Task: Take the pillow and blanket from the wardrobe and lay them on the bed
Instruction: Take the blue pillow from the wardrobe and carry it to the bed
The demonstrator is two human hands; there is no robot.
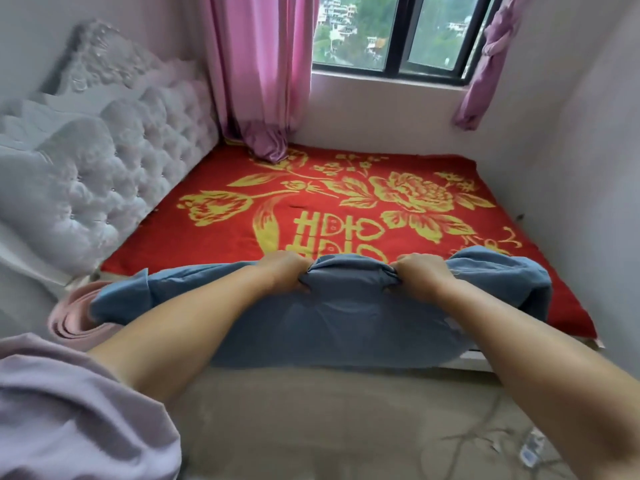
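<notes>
Blanket [311, 317] on bed [346, 209] near edge; headboard [114, 174] left, window [398, 29] behind.

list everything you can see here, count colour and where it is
blanket: one, blue, bunched on the near edge of the bed
bed cover: one, red with yellow flowers, spread over the bed
headboard: one, white tufted, left side of the bed
pink roll: one, pink, beside the blanket at the bed's near left corner
curtains: two, pink, one hanging left of the window, one knotted at its right
window: one, dark frame, on the far wall
floor: beige, in front of the bed
sleeve: one, lilac, bottom left
left hand: gripping the blanket
right hand: gripping the blanket
</notes>
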